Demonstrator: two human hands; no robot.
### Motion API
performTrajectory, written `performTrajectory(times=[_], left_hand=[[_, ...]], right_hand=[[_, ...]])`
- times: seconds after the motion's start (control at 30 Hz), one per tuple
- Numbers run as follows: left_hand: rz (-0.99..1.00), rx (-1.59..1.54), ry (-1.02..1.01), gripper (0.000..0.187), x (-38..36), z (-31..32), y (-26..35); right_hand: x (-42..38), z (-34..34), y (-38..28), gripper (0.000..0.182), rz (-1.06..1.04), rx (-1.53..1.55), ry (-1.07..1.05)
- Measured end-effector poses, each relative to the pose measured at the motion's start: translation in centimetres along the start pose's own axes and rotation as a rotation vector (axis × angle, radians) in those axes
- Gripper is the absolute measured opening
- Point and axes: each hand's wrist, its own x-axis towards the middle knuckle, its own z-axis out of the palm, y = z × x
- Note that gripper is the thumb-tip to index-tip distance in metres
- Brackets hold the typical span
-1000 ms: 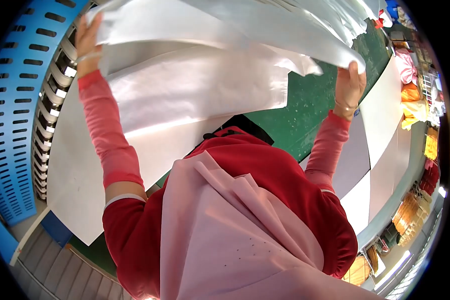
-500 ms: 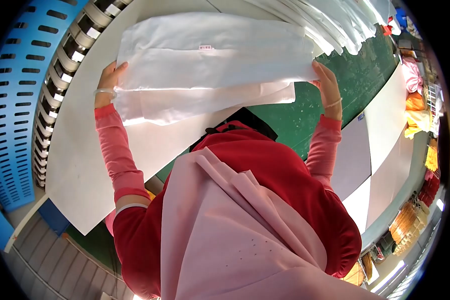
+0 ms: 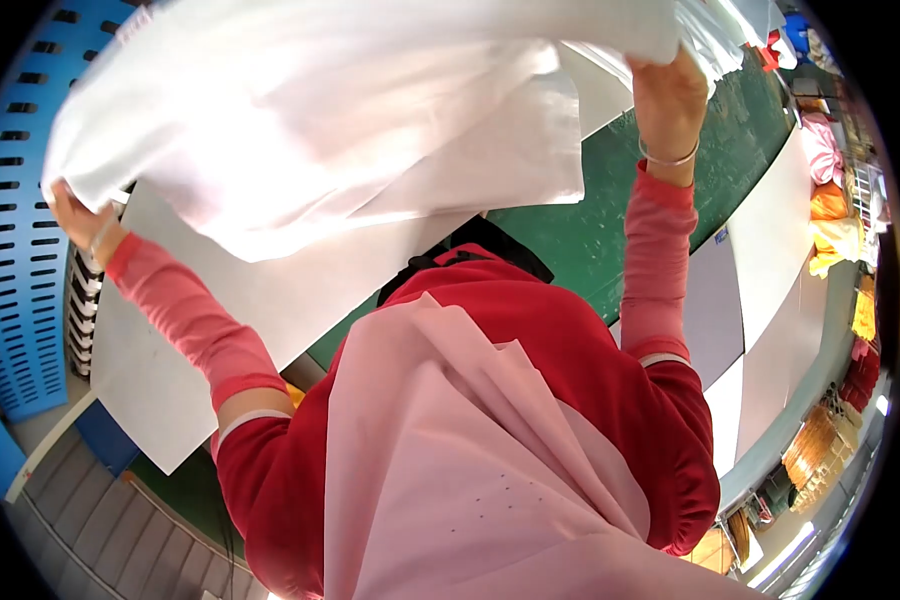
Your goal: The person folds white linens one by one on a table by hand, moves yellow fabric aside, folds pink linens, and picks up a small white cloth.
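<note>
A large white cloth (image 3: 300,130) is spread in the air between my two hands, bright and partly blurred, its top running out of view. At its left edge, beside the blue slatted panel, my left hand (image 3: 82,212) is closed on the cloth. My right hand (image 3: 670,100) grips the cloth's right end, raised over the green surface. The cloth's lower edge hangs loose above the white tabletop (image 3: 240,300). A small label (image 3: 133,22) shows at the upper left of the cloth.
A blue slatted panel (image 3: 20,260) and a row of metallic parts (image 3: 82,310) line the left. More white cloth (image 3: 710,45) lies at the upper right by the green surface (image 3: 740,140). Pink, orange and yellow cloth bundles (image 3: 830,200) are at the far right.
Both hands have risen, my left hand also moving outward to the left. The white cloth has lifted and opened out, and its label has shifted to the upper left.
</note>
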Motion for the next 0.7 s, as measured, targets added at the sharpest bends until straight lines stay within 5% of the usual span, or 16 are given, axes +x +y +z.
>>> performTrajectory(times=[0.07,0.13,0.17,0.27,0.37,0.53,0.63,0.7], left_hand=[[0.002,0.384,-0.026,0.037,-0.9,-7.1,-1.0],[-0.36,-0.111,-0.356,0.026,-3.3,-18.8,-5.9],[-0.445,0.051,-0.372,0.02,-6.3,-21.0,-7.4],[-0.768,0.087,-0.334,0.021,-15.0,-10.9,-5.1],[-0.886,-0.027,-0.181,0.035,-15.5,-14.1,-8.9],[-0.871,0.33,-0.146,0.04,-14.3,-8.9,-8.3],[-0.844,0.478,-0.27,0.035,-13.5,-8.7,-8.5],[-0.812,0.472,-0.313,0.031,-13.7,-9.0,-8.3]], right_hand=[[-2.4,-1.2,0.7,0.027,0.106,-0.1,-0.123],[-5.5,-3.0,3.2,0.025,0.251,-0.472,-0.154],[-8.0,-5.3,5.7,0.024,0.333,-0.533,-0.248],[-10.1,-6.4,7.3,0.022,0.585,-0.745,-0.344],[-8.5,-5.7,7.9,0.02,0.568,-0.715,-0.238],[-4.8,-3.1,12.2,0.034,0.824,-0.603,0.002],[-5.6,-1.5,13.8,0.041,0.672,-1.125,-0.132],[-5.6,-1.4,13.5,0.038,0.659,-1.083,-0.204]])
